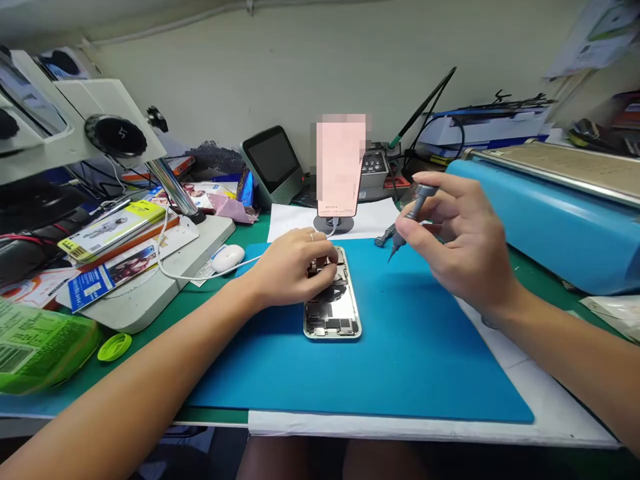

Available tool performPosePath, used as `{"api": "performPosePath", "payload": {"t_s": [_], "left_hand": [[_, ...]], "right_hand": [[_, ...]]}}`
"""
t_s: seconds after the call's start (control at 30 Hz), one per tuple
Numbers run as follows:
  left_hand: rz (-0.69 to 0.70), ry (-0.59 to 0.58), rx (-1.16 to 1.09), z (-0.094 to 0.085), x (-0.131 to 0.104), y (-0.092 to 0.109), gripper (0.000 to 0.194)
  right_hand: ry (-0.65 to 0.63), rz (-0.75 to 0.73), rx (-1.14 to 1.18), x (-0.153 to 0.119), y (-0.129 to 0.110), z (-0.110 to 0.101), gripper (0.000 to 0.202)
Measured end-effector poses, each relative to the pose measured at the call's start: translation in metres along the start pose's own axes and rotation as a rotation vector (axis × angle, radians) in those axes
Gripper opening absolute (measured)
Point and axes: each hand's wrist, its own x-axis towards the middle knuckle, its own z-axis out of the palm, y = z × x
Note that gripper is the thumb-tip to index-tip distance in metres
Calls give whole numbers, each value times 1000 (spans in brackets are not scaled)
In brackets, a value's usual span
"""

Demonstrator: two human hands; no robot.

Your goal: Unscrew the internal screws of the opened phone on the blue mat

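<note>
Phone [333, 310], insides bare, lying flat on the blue mat [410, 360], a little left of its middle, top end just short of the mat's far edge, bottom end pointing at the near edge! And here's the left hand [300, 267], coming in from the mat's left edge, fingers bent over the phone's upper half, thumb and forefinger drawn close; whether they pinch anything in there, I cannot tell. Over to the right hand [465, 247], up above the mat's far right corner, pinching a screwdriver [399, 243] between thumb and fingers, tip angled down, clear of everything. A second tool [384, 237] lies across the mat's far edge.

Now, how does that phone handle? Light, I'd judge, and stiff around the frame, but the insides look delicate: thin plates, small parts, probably ribbons that tear easily. The smooth rim could be slippery, though the mat probably gives some grip underneath. Best hold, surely, is by the two long sides of the frame, fingertips kept off the dark round patch and the battery area, no pressing down in the middle.
</note>
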Motion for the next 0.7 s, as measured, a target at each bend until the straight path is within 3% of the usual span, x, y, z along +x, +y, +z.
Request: {"api": "performPosePath", "payload": {"t_s": [0.07,0.23,0.47,0.7], "left_hand": [[13,-17,-73,-6,-4,5,18],[111,-223,-190,-11,-10,21,7],[92,-287,-114,-6,-12,34,9],[23,-306,-183,-2,-13,35,6]], "right_hand": [[-8,-29,-23,-1,-4,1,53],[5,-65,-78,-2,-12,2,51],[64,-61,-104,-4,-9,-1,48],[57,-96,-44,-4,-9,-2,44]]}}
